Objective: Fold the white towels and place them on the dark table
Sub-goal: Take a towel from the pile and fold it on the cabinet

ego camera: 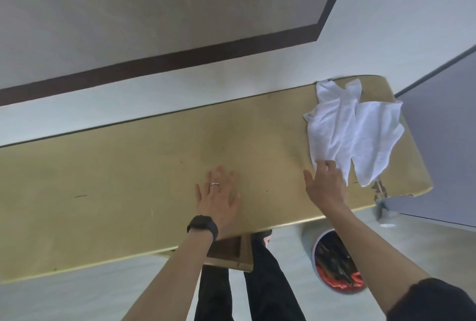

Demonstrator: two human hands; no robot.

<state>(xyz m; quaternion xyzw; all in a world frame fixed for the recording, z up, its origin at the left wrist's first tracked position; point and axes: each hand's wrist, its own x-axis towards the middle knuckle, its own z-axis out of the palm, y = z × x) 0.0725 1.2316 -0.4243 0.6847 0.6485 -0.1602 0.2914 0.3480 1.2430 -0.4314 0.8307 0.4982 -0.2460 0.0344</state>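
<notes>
Crumpled white towels (353,130) lie in a loose heap at the right end of a long tan wooden table (128,171). My right hand (325,184) reaches to the heap's near left corner, and its curled fingers pinch the towel's edge there. My left hand (219,197), with a ring and a black wristband, rests flat on the table's middle, fingers spread, holding nothing. A dark-framed surface (180,55), perhaps the dark table, lies beyond the tan table at the top of the view.
A white bin (334,266) holding dark and red items stands on the floor under the table's near right edge. A grey-blue panel (443,140) rises at the right. My legs in dark trousers (257,282) stand against the table's near edge.
</notes>
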